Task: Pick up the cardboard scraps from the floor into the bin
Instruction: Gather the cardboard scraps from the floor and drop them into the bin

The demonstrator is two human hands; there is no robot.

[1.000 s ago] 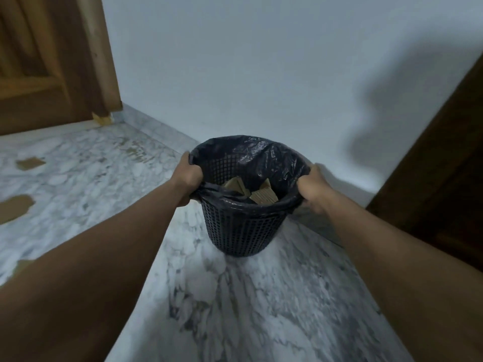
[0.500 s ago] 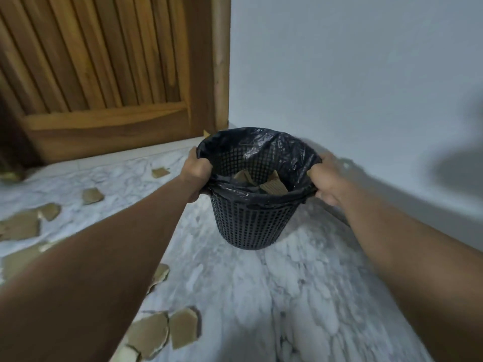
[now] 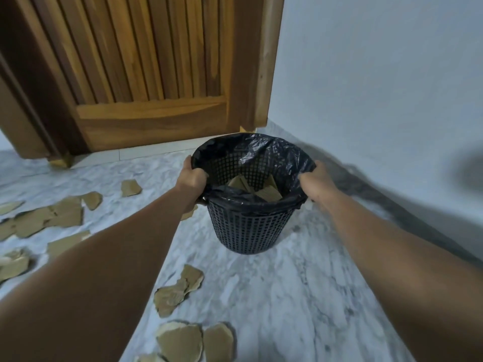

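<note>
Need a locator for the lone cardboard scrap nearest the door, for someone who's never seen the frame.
Start at the slatted wooden door and drop to the marble floor below it. Just left of the left hand gripping the black mesh bin lies a small cardboard scrap. It sits alone, apart from the clustered pieces further left.

The floor (image 3: 274, 296) is white marble with grey veining, meeting a pale wall on the right and a wooden door (image 3: 146, 74) at the back. Torn brown cardboard scraps lie on it. Taking the black mesh bin (image 3: 248, 226) as landmark: one small scrap (image 3: 130, 188) lies left of it toward the door, a spread of larger scraps (image 3: 49, 218) lies farther left, two overlapping scraps (image 3: 177, 291) lie nearer the camera than the bin, and several more (image 3: 193, 343) lie at the bottom edge. Whether the bin's base touches the floor cannot be told.
</note>
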